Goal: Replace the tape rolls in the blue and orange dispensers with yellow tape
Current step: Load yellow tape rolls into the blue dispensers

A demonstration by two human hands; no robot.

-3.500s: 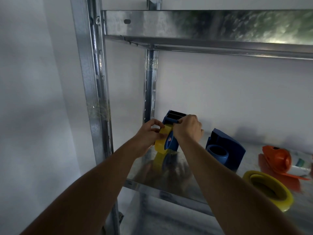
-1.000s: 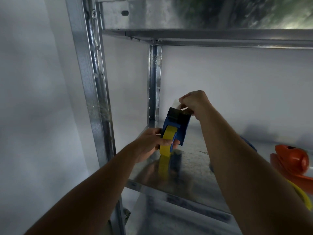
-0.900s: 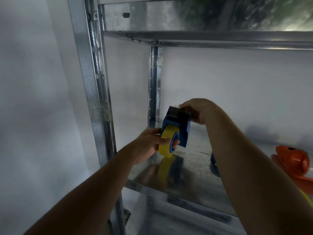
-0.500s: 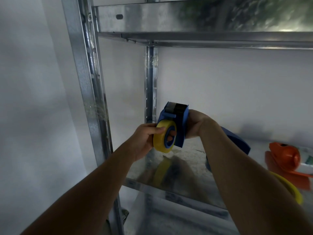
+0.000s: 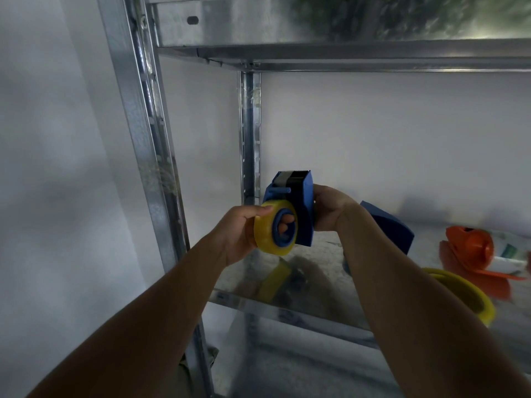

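Now my left hand [image 5: 238,234] curls around the yellow tape roll [image 5: 274,229], thumb on its top edge, and fingertips [image 5: 286,222] poke through its blue middle. My right hand [image 5: 330,206] wraps around the back of the blue plastic tape dispenser [image 5: 298,202] with the toothed edge on top. The roll sits on the dispenser's side, and I hold both up over the shiny metal shelf [image 5: 310,300].

I count two yellow rolls: the one I hold, and another yellow tape roll [image 5: 474,297] lying flat on the shelf at my right. A second blue dispenser [image 5: 390,228] stands behind my right arm. One orange dispenser [image 5: 471,248] lies further right.

Half a second ago my hands held it the same way, just a bit lower. I can read no words anywhere.
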